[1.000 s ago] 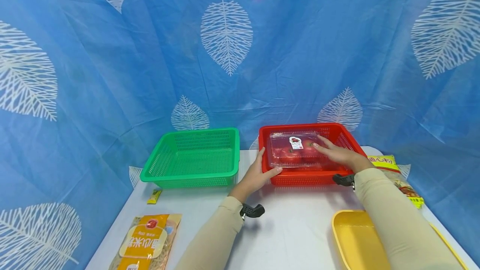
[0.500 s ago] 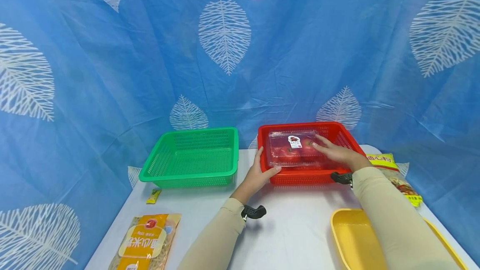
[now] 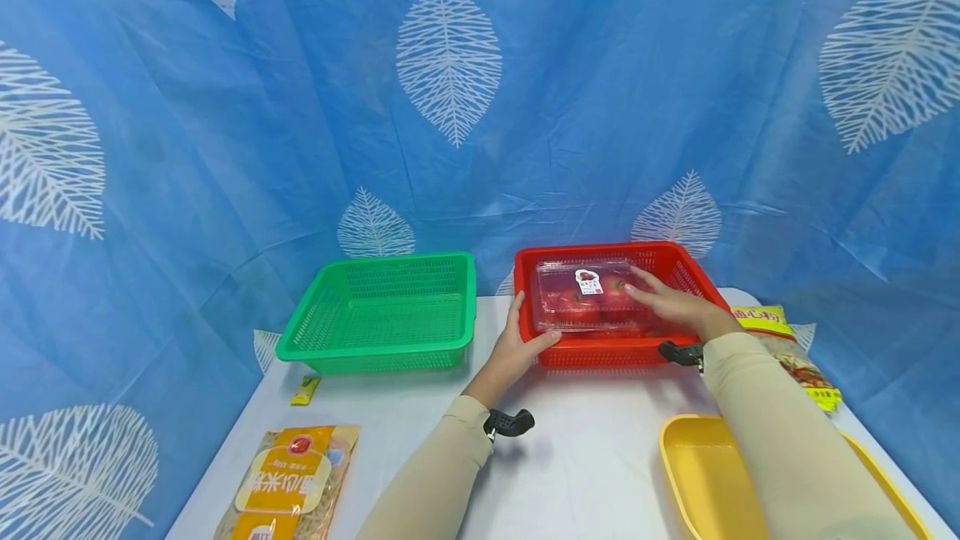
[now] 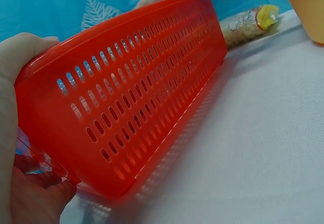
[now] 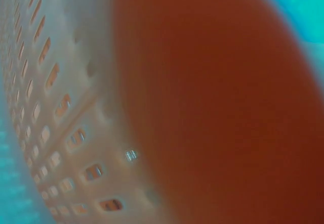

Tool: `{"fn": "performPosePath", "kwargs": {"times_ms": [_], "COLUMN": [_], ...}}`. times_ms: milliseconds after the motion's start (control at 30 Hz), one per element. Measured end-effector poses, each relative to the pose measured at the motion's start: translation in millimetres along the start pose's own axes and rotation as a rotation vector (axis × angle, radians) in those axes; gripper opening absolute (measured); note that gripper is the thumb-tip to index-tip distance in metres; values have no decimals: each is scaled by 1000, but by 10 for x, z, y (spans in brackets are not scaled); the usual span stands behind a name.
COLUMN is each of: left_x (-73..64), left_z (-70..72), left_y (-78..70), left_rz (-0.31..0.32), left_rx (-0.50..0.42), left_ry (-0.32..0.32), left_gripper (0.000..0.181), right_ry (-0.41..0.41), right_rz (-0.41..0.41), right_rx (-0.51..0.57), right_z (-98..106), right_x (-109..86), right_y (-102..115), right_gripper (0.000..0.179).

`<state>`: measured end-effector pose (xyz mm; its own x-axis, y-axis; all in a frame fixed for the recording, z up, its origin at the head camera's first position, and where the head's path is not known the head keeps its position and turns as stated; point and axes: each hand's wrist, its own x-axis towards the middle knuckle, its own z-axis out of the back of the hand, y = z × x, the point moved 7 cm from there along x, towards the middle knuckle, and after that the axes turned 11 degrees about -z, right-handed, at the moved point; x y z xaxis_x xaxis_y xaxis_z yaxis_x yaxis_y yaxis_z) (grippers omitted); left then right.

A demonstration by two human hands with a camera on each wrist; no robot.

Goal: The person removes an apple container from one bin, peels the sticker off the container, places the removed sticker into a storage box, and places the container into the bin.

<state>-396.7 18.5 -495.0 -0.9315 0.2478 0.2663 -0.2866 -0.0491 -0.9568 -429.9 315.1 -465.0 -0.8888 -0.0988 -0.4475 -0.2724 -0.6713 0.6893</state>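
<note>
A red plastic basket (image 3: 607, 350) stands at the back right, with a lidded clear box of tomatoes (image 3: 588, 282) inside it. My left hand (image 3: 510, 354) grips the basket's near left corner. In the left wrist view, its thumb lies over the rim and its fingers (image 4: 45, 188) are against the end wall. My right hand (image 3: 671, 304) reaches over the basket's right part, its fingers extended and resting on the right end of the box. The right wrist view is mostly filled by a blurred orange-red surface, beside a perforated basket wall (image 5: 101, 118), so the fingertips do not show there.
Left of the red basket is a green basket (image 3: 375, 359). A small yellow packet (image 3: 304, 390) and an orange-labelled pasta bag (image 3: 288, 486) lie at front left. A yellow tray (image 3: 708, 473) sits under my right forearm, near another pasta bag (image 3: 795, 361). A blue curtain (image 3: 300, 148) hangs behind.
</note>
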Motion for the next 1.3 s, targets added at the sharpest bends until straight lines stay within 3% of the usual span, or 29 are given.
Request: {"fn": "performPosePath", "kwargs": {"times_ms": [300,633,933,1067,1300], "left_x": [-4,-9,-24,-12,5], "left_z": [5,-6,2,5,-4], "left_y": [21,25,43,45,68], "left_rz": [21,-4,0,-14,-20], "left_rx": [-1,-11,-21,-69,-92], "left_ry": [-10,-17,-24,-24,-23], "left_gripper": [108,105,105,106,104], "right_ry": [31,162,145,144,158], "right_rz": [50,38,14,9,0], "right_rx": [47,241,222,224,286], "right_z": [-15,-83,-59,-50,-61], "right_x": [-17,36,20,10,12], "right_y": [26,8,8,13,-6], "right_gripper": [93,89,94,94,92]}}
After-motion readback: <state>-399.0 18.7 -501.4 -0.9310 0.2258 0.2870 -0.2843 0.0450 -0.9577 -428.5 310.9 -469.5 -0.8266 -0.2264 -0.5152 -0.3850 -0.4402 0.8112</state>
